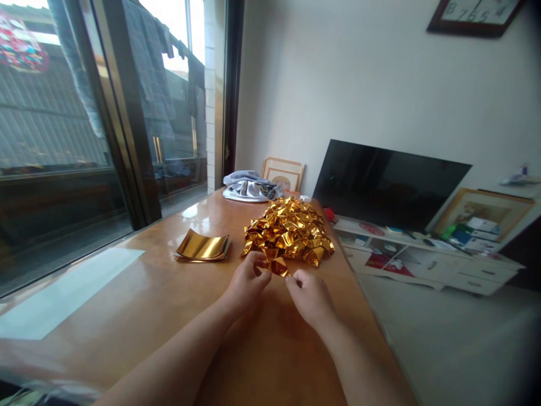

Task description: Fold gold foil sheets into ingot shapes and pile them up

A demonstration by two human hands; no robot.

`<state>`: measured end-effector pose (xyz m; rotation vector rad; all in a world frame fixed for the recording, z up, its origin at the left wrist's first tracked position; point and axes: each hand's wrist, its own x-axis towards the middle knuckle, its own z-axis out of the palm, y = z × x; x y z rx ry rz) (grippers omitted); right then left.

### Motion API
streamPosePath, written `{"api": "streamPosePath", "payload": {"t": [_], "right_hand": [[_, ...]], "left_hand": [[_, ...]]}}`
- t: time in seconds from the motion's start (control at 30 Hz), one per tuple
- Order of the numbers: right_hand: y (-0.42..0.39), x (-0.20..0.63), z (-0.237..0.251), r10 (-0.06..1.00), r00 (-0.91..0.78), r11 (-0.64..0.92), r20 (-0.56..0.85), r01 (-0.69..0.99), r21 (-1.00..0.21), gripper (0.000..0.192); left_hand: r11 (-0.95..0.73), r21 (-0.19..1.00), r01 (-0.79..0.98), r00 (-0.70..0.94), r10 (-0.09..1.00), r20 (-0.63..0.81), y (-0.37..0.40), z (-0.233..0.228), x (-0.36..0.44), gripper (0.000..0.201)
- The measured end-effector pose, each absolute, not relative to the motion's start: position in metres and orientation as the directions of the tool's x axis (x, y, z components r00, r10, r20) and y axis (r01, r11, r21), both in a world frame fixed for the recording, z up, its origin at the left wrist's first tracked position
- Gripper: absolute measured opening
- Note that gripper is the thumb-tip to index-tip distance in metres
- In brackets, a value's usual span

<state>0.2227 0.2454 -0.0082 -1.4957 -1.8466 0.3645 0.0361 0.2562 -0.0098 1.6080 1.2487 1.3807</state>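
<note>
Between my two hands is a folded piece of gold foil paper (278, 267), shiny and creased. The fingers of my left hand (249, 277) are closed on its left side. My right hand (309, 292) pinches its right corner between thumb and finger. Just behind it rises a heap of folded gold foil pieces (291, 225), and the held piece overlaps the heap's front edge in view. To the left lies a stack of flat gold foil sheets (203, 247), its top sheet curling up at the edges.
The glossy wooden table (169, 316) carries a pale sheet (63, 299) at left and a bundle of grey cloth (247, 186) at the far end. Its right edge drops to the floor. Beyond stand a television (384, 183) and a white cabinet (435, 262). Glass doors (177, 113) line the left.
</note>
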Motion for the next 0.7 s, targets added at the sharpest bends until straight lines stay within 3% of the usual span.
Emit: {"api": "streamPosePath", "payload": {"t": [0.13, 0.3, 0.57, 0.7], "right_hand": [[0.24, 0.224, -0.003, 0.913, -0.162, 0.325, 0.375, 0.843, -0.428, 0.024], [0.232, 0.221, 0.005, 0.894, -0.226, 0.345, 0.387, 0.898, -0.272, 0.018], [0.232, 0.222, 0.01, 0.855, -0.246, 0.392, 0.457, 0.883, -0.259, 0.016], [0.235, 0.222, 0.008, 0.853, -0.248, 0.438, 0.46, 0.819, -0.37, 0.017]], "left_hand": [[-0.539, 0.663, 0.52, 0.071, 0.801, 0.595, 0.253, -0.002, 0.03, 0.032], [-0.616, 0.448, 0.648, 0.324, 0.755, 0.57, 0.247, 0.007, 0.033, 0.012], [-0.601, 0.455, 0.657, 0.356, 0.78, 0.515, 0.248, 0.003, 0.035, 0.012], [-0.575, 0.503, 0.645, 0.324, 0.802, 0.502, 0.247, 0.004, 0.036, 0.013]]}}
